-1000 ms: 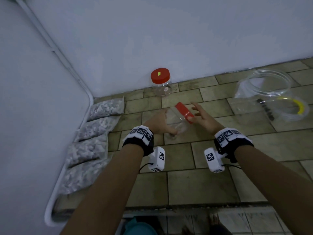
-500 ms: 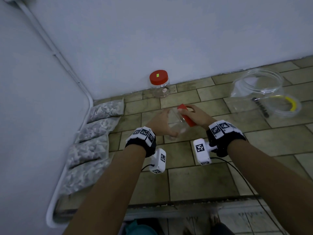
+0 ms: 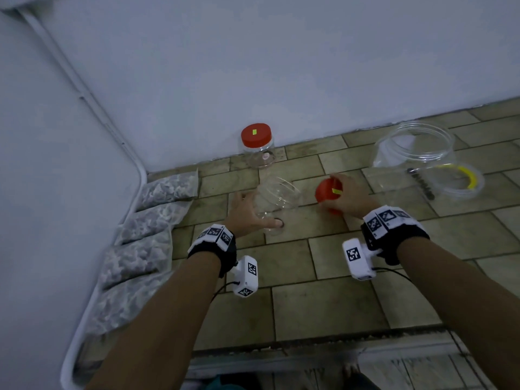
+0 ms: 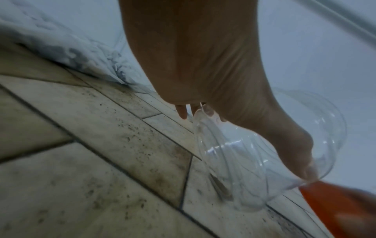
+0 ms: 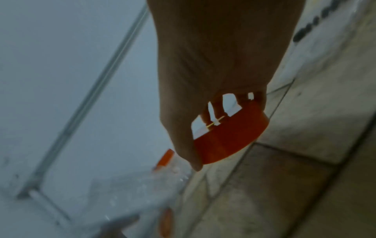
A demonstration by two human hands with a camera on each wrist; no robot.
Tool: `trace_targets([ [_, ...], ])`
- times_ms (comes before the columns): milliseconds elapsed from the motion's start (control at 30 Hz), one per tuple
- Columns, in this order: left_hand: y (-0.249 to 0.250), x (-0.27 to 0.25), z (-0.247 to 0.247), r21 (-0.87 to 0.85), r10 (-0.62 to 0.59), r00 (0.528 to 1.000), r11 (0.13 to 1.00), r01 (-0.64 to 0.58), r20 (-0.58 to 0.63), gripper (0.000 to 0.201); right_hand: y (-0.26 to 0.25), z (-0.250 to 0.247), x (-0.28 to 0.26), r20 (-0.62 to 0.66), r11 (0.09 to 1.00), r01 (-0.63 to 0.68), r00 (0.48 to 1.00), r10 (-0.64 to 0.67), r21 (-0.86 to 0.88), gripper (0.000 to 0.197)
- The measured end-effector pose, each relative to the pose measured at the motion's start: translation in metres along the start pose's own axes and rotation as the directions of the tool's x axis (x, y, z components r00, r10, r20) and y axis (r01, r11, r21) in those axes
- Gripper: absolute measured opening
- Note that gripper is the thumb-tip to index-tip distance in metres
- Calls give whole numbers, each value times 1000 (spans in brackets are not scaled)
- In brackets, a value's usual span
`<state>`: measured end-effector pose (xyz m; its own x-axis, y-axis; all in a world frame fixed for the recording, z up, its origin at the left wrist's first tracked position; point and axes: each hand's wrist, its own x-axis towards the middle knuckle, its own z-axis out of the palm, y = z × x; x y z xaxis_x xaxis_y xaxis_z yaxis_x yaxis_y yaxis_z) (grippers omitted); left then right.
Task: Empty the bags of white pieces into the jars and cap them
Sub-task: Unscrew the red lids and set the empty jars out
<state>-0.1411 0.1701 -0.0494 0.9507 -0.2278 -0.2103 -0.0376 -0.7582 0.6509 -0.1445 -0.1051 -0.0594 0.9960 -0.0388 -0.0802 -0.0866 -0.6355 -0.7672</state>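
A clear, empty jar (image 3: 277, 201) with no cap stands tilted on the tiled counter, and my left hand (image 3: 247, 212) grips its body; the left wrist view shows my thumb and fingers (image 4: 293, 145) wrapped round the jar (image 4: 244, 161). My right hand (image 3: 342, 197) holds the jar's red cap (image 3: 326, 192) just right of the jar, off its mouth; in the right wrist view the fingers curl over the cap (image 5: 230, 140). A second clear jar (image 3: 257, 149) with a red cap stands by the back wall. Several bags of white pieces (image 3: 140, 240) lie in a row along the left wall.
A large clear open container (image 3: 413, 147) and a clear lid with a yellow strip (image 3: 453, 180) sit at the back right, with a dark chain-like thing (image 3: 422, 184) between them. Bare tiled counter (image 3: 323, 299) stretches to the front edge.
My right hand has taken the red cap off the jar and moved it to the right. The left hand still holds the jar, now more upright.
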Motion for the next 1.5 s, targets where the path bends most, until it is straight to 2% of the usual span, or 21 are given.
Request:
trace_targets([
  [67,-3,4,5,-21,-3,1000,1000,2,-25,120,16,0,-1,19,973,-30,999,35,-227,91],
  [133,-16,15,15,-19,13,999,1000,-14,-41,118,27,-1,-1,44,934,-34,998,53,-355,91],
  [233,-7,13,14,-113,53,997,992,-59,-55,96,32,-2,1,58,882,-27,996,61,-471,87],
  [300,-2,13,16,-166,142,988,974,-152,-68,74,32,-2,3,23,849,-36,998,57,-526,83],
  [333,1,12,18,-198,177,982,962,-187,-66,71,32,-2,3,-3,832,-38,999,44,-553,80],
  [467,-2,19,30,-288,161,985,942,-173,-67,88,23,-5,2,-97,775,-50,995,-15,-631,64],
  [533,-2,24,36,-305,82,995,948,-94,-50,106,21,-5,2,-109,771,-66,994,-5,-633,59],
  [600,2,29,42,-294,75,996,952,-83,-39,112,21,-7,1,-125,786,-97,992,26,-611,57],
  [800,18,41,52,-289,94,996,953,-92,-7,100,11,-10,-6,-105,738,-127,992,76,-663,53],
  [967,36,43,60,-272,47,999,961,-51,-19,121,9,-20,-10,-17,749,-84,995,96,-658,48],
  [1133,53,43,69,-260,9,1000,966,-6,11,119,11,-34,-9,52,784,-71,990,130,-616,46],
  [1300,64,45,79,-267,-2,1000,964,5,12,134,18,-35,-8,78,798,-51,989,122,-600,46],
  [1500,67,48,81,-245,-1,1000,969,3,10,130,24,-34,-5,70,789,-51,991,117,-612,39],
])
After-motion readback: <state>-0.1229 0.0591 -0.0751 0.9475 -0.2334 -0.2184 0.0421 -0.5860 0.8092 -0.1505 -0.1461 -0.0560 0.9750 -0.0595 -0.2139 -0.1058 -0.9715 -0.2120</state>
